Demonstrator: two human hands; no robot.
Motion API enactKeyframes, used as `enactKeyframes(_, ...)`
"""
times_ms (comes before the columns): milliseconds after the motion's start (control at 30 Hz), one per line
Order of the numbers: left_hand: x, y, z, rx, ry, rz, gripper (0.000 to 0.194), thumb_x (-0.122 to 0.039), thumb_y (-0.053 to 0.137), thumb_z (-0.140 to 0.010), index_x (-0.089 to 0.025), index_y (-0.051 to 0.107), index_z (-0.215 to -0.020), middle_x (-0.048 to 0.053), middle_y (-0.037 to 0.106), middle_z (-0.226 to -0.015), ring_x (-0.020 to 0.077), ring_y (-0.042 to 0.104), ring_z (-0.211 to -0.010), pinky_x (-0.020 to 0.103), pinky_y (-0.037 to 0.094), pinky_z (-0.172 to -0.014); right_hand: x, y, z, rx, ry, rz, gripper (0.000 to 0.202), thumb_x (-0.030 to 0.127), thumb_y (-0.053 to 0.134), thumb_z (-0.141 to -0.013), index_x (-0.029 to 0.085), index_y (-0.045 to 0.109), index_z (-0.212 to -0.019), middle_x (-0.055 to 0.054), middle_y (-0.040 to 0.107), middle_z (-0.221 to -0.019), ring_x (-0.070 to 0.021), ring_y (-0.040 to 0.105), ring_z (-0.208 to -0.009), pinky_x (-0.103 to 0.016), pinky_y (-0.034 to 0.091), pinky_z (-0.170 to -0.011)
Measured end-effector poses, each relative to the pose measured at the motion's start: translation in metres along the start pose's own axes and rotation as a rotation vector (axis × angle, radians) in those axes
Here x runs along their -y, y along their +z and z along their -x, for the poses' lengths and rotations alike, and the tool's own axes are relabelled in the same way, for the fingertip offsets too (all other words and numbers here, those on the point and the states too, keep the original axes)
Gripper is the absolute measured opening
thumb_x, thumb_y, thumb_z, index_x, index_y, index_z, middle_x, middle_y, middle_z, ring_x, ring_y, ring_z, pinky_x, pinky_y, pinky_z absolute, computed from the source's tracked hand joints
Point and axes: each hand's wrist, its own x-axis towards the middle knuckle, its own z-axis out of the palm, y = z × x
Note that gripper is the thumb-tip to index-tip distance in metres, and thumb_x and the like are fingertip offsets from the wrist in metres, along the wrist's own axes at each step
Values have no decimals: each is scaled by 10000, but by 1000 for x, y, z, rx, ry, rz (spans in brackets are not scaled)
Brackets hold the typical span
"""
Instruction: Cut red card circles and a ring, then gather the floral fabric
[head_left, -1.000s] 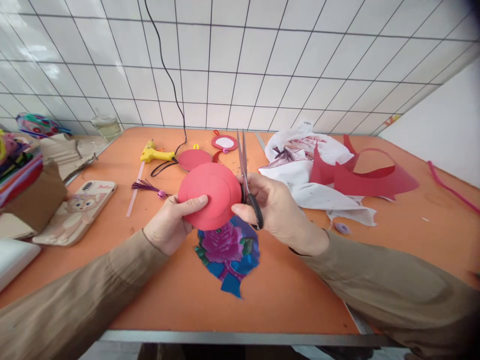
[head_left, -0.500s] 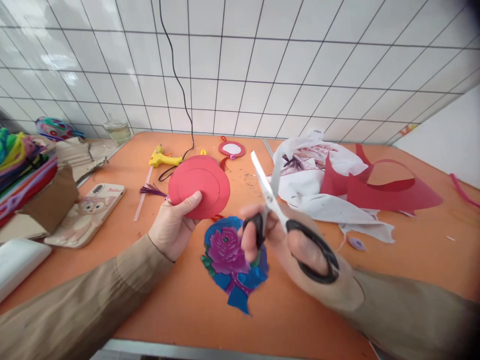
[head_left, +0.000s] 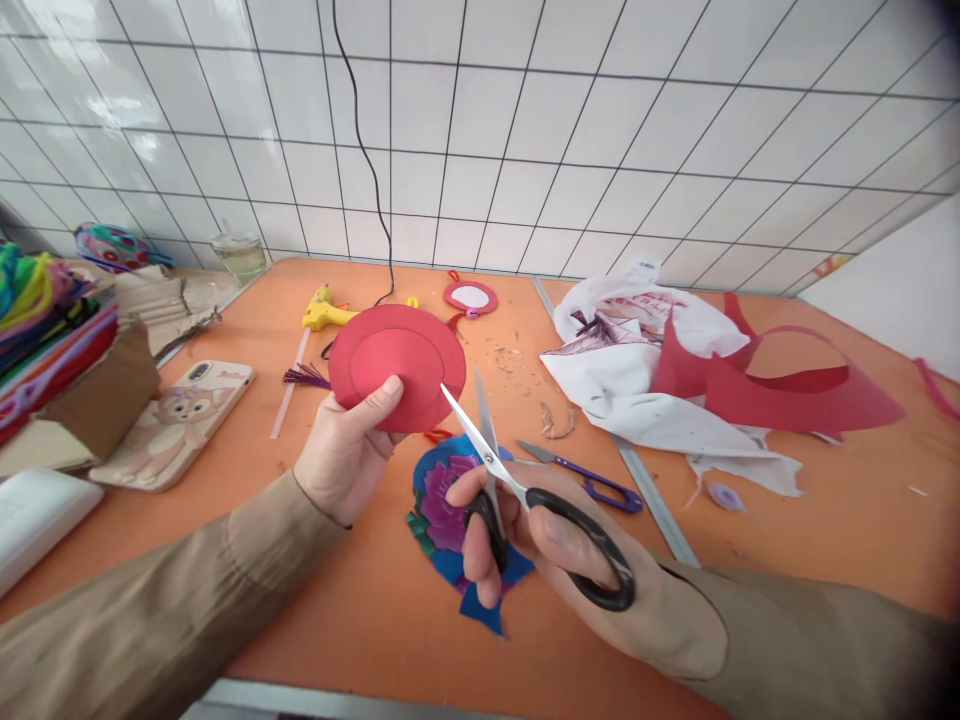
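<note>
My left hand (head_left: 349,440) pinches a red paper disc (head_left: 390,345), thumb on its face and fingers behind. A smaller circle is marked on the disc. Black-handled scissors (head_left: 491,462) are in my right hand (head_left: 555,540), with thumb and fingers through the loops. Their blades stand apart, and one tip appears at the disc's lower right edge; I cannot tell whether it touches. Under my right hand lies a blue piece with a purple rose (head_left: 446,500), partly covered. A purple-handled craft knife (head_left: 585,470) rests just beyond that hand.
Left of the disc are a yellow glue gun (head_left: 322,308), a purple tassel (head_left: 306,376) and a phone (head_left: 180,420). At the back lies a small red-rimmed oval (head_left: 471,296). A white plastic bag (head_left: 637,390) and red paper scraps (head_left: 795,395) spread over the right side.
My right hand has brought the open scissors left and down, close to the disc's edge. The craft knife has come into sight. My left hand keeps its hold on the disc.
</note>
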Motion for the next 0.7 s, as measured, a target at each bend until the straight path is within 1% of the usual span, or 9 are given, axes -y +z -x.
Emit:
enactKeyframes(167, -1, 0, 0, 0, 39, -34, 330, -184, 721, -709, -223, 675, -1034, 43, 736, -981, 256, 648, -999, 349, 536, -819, 0, 0, 1, 6, 12, -14, 378, 510, 601, -781, 207, 582, -1005, -61, 597, -789, -173, 589, -642, -303, 458, -568)
enactKeyframes(300, -2, -1, 0, 17, 99, -62, 274, -165, 725, -702, -215, 699, -970, 40, 735, -964, 243, 637, -1009, 342, 519, -843, 0, 1, 1, -20, 7, -4, 381, 507, 609, -777, 196, 581, -996, -52, 592, -767, -167, 584, -635, -300, 459, -576)
enactKeyframes(433, -2, -4, -2, 30, 185, -145, 168, -173, 728, -695, -193, 724, -861, 45, 732, -951, 261, 623, -1021, 369, 507, -864, 0, 0, 1, -17, 22, -2, 394, 519, 625, -760, 201, 585, -990, -53, 596, -773, -163, 589, -641, -282, 453, -559)
enactKeyframes(533, -4, -5, -4, 84, 272, -210, 154, -174, 734, -684, -197, 739, -836, 49, 730, -978, 268, 616, -1035, 373, 492, -894, 1, -1, 0, -16, 20, 10, 385, 504, 627, -764, 204, 581, -1001, -48, 599, -776, -163, 599, -651, -286, 460, -578)
enactKeyframes(600, -5, -5, -4, 99, 318, -249, 142, -182, 743, -674, -203, 748, -814, 47, 738, -945, 273, 631, -1006, 374, 501, -880, 1, -1, -1, -18, 9, 40, 375, 493, 621, -773, 199, 577, -1002, -43, 598, -772, -159, 603, -648, -289, 463, -593)
enactKeyframes(700, -8, -4, -4, 80, 356, -297, 142, -185, 767, -642, -202, 758, -783, 38, 746, -879, 276, 657, -941, 358, 524, -832, 2, -1, -2, -24, 14, 100, 390, 503, 623, -766, 186, 568, -987, -36, 597, -754, -157, 602, -641, -293, 467, -600)
